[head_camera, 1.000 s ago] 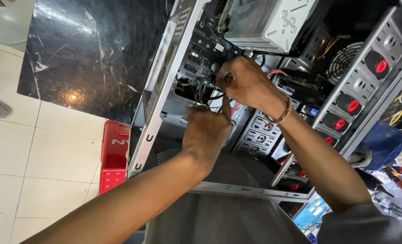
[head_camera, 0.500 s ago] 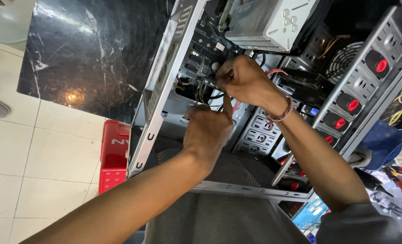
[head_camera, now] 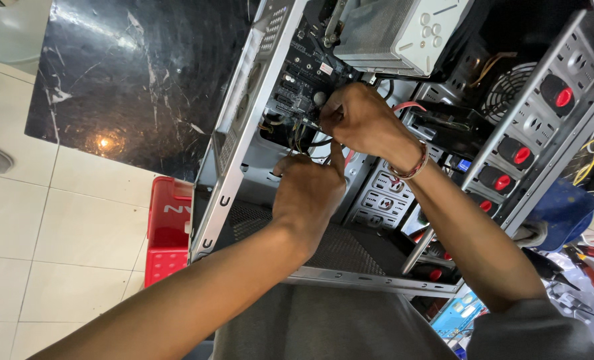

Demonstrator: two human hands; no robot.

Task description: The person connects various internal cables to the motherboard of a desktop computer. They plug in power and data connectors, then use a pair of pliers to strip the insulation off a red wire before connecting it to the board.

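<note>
An open silver computer case [head_camera: 230, 167] lies in front of me with its motherboard [head_camera: 303, 73] exposed. My right hand [head_camera: 363, 120], with a red-and-white bracelet [head_camera: 413, 167] at the wrist, is inside the case. Its fingertips are pinched on a small cable connector [head_camera: 318, 119] at the board's edge. Just below, my left hand [head_camera: 307, 193] reaches in beside a bundle of thin wires [head_camera: 297, 140]. Its index finger points up towards the right hand and its other fingers are hidden behind its back.
A silver perforated box [head_camera: 403, 30] sits at the top of the case, with a fan [head_camera: 503, 93] and drive bays with red clips [head_camera: 520, 157] to the right. A red plastic crate [head_camera: 167, 233] and a black marble slab [head_camera: 137, 80] lie on the left. Hand tools [head_camera: 590, 267] lie at the right edge.
Both hands stay at the same spot inside the case. Only the right hand's fingers have shifted slightly on the connector.
</note>
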